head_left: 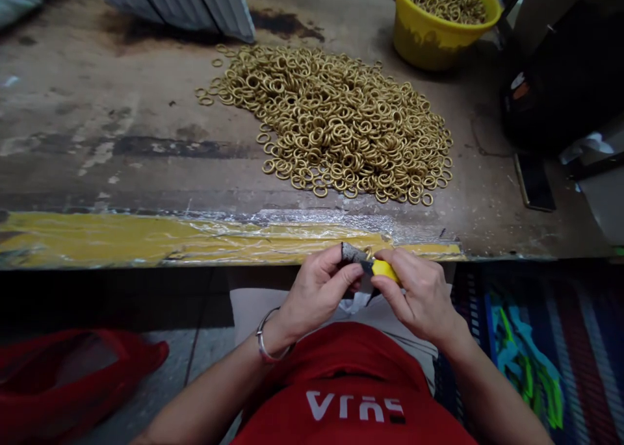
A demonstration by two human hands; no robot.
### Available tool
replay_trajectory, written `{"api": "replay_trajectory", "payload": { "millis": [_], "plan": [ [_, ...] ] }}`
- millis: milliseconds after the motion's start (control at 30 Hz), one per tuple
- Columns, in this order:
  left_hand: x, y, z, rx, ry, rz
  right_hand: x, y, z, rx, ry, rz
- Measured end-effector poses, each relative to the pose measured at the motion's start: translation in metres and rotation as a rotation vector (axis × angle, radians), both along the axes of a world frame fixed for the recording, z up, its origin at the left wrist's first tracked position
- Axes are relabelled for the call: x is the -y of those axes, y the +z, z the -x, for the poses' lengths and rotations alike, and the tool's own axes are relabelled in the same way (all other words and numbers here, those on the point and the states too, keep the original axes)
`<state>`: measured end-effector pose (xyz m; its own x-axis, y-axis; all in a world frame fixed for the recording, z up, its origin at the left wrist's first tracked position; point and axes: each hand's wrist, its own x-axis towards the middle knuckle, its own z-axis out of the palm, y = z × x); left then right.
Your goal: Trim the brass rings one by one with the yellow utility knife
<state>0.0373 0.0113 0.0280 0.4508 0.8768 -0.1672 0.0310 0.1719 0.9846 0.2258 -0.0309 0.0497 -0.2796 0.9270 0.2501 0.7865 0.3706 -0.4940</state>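
My left hand (pixel 322 286) is closed near the table's front edge, a grey cover over the tip of one finger. A small gold ring (pixel 369 253) shows at that fingertip, pinched there and partly hidden. In my closed right hand (pixel 422 289) is a short yellow-handled tool (pixel 385 271); its dark end meets the left fingertips and ring. What kind of tool it is, I cannot make out. Beyond both hands, a wide heap of gold rings (pixel 341 120) lies on the table (pixel 160 117).
A yellow tub (pixel 424 39) holding more rings stands at the back right. Close to it are a dark bag (pixel 560 81) and a phone (pixel 535 182). A grey panel (pixel 180 3) is at the back left. Below the table, a red basket (pixel 73 367) sits left.
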Motion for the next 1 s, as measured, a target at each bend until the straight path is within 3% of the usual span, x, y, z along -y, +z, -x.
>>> {"api": "replay_trajectory", "payload": {
  "millis": [133,233,333,433,500,633,733,833,1000],
  "plan": [
    [-0.01,-0.001,0.003,-0.162,0.027,-0.191,-0.018,-0.012,-0.005,0.097,-0.068,-0.006],
    [-0.011,0.0,0.004,-0.117,-0.027,-0.199,-0.04,-0.023,-0.021,0.247,-0.373,-0.01],
    [-0.013,-0.008,0.004,0.002,-0.089,0.006,-0.062,-0.031,-0.037,0.278,-0.47,-0.011],
    [-0.02,-0.021,0.0,0.128,-0.012,0.234,-0.082,-0.035,-0.042,0.223,-0.406,-0.074],
    [-0.026,-0.027,-0.003,0.214,0.039,0.321,-0.094,-0.038,-0.043,0.204,-0.44,-0.113],
    [-0.035,-0.023,-0.007,0.376,0.061,0.443,-0.114,-0.045,-0.045,0.2,-0.502,-0.083],
    [-0.043,-0.018,-0.011,0.415,0.021,0.489,-0.119,-0.042,-0.047,0.075,-0.508,0.016],
    [-0.049,-0.02,-0.018,0.22,0.036,0.317,-0.116,-0.029,-0.044,-0.224,-0.508,0.231],
    [-0.05,-0.031,-0.028,-0.154,0.2,-0.356,-0.102,-0.01,-0.032,-0.765,-0.373,0.759]
  ]
}}
